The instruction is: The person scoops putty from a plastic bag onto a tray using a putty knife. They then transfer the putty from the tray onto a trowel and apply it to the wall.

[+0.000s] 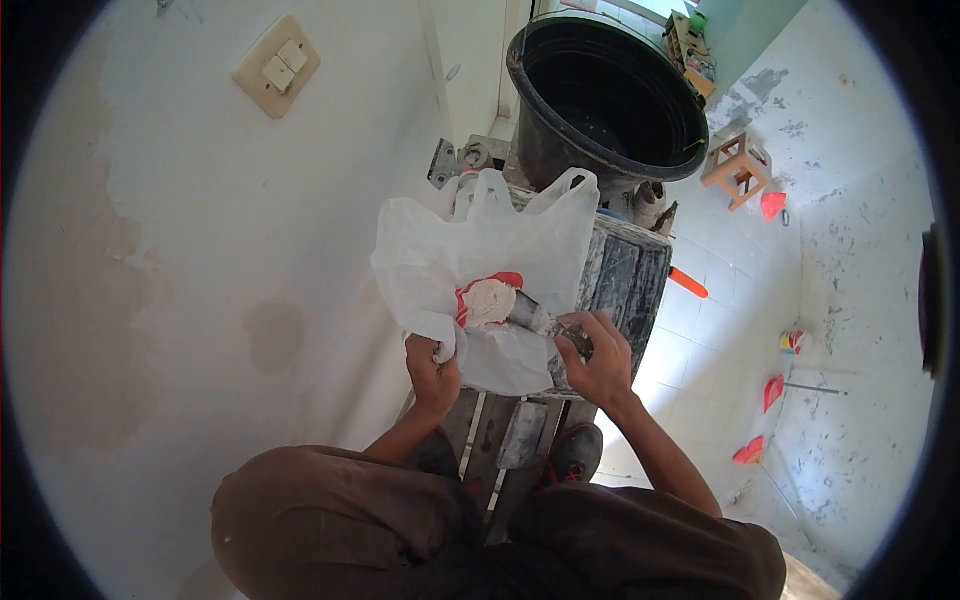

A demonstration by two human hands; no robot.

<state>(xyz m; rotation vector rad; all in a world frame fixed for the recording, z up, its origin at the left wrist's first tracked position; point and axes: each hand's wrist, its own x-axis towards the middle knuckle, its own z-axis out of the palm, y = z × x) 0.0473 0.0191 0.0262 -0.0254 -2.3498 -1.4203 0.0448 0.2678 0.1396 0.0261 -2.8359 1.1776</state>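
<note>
A white plastic bag (420,250) lies spread over a paint-smeared surface, its handles toward the far side. My left hand (433,378) is closed on the bag's near-left edge. Inside sits a lump of whitish powder or paste (489,301), partly ringed by a red wrapping or print (508,279). My right hand (600,362) holds a putty knife (532,315) by its stained handle, the blade pointing left with its tip at the whitish lump. Fingers hide part of the handle.
Beyond the bag stands a large black bucket (540,140). An orange handle (689,283) juts from the surface's right side. Below, a flat grey blade (522,436) lies on wooden slats between my shoes. A wall with a light switch (277,68) is at left; a small stool (738,168) stands at right.
</note>
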